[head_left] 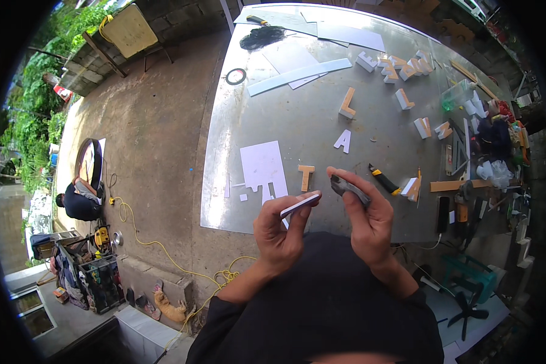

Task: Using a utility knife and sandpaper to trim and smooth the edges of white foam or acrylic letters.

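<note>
My left hand (277, 236) pinches a thin white cut-out piece (298, 205), seen nearly edge-on, so its outline is hard to read. In my right hand (371, 229) is a dark grey folded piece (349, 188) that looks like sandpaper, held between thumb and fingers. The two held pieces are apart. Just beyond them on the metal table (273, 121) lie a wooden-faced letter T (306, 177) and a flat white letter A (342, 141). A yellow and black utility knife (384, 179) rests beyond my right hand. Left of the T is a notched white sheet (261, 164).
More block letters (400, 68) stand at the far right. White strips (300, 76) and a tape roll (236, 76) lie farther off. Tools and plastic bags (497, 173) crowd the right edge. On the floor at left are a yellow cord (158, 244), a cat (168, 306) and a crouching person (82, 203).
</note>
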A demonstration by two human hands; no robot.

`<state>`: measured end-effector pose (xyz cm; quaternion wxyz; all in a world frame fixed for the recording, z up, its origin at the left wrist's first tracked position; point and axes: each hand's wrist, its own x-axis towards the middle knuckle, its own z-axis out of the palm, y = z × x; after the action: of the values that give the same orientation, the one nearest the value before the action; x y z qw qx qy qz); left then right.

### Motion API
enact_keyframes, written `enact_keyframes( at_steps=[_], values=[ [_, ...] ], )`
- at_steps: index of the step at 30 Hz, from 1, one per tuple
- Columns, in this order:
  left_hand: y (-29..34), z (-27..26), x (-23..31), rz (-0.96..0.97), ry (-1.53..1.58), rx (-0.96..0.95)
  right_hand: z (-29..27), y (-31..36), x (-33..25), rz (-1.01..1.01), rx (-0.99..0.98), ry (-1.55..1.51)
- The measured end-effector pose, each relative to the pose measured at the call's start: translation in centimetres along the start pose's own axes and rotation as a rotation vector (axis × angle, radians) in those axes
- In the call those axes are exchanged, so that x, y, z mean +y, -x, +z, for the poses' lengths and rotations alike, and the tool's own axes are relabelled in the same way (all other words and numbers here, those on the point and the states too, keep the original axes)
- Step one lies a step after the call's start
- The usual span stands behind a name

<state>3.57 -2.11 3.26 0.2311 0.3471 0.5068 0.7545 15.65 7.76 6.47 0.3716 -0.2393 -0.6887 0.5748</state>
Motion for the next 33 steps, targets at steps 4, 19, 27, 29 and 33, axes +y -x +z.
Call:
enact_keyframes(
  at_steps=[4,19,27,29,33],
  values=[
    [-0.4,-0.4,-0.3,0.129,-0.124,-0.032,1.5,0.4,-0.6,0.148,0.075,-0.288],
    [-1.0,0.3,0.8,0.566,-0.549,0.041,3.8,0.9,-1.5,0.086,-0.036,-0.4],
    [-1.1,0.2,1.4,0.543,-0.578,0.043,2.7,0.7,-1.9,-0.235,-0.058,0.06],
    [-1.1,0.3,1.9,0.556,-0.581,0.034,2.6,0.6,-1.3,-0.321,-0.053,0.195],
    [-0.7,0.3,1.5,0.567,-0.556,0.055,2.7,0.5,-1.6,-0.272,-0.075,0.177]
  ],
)
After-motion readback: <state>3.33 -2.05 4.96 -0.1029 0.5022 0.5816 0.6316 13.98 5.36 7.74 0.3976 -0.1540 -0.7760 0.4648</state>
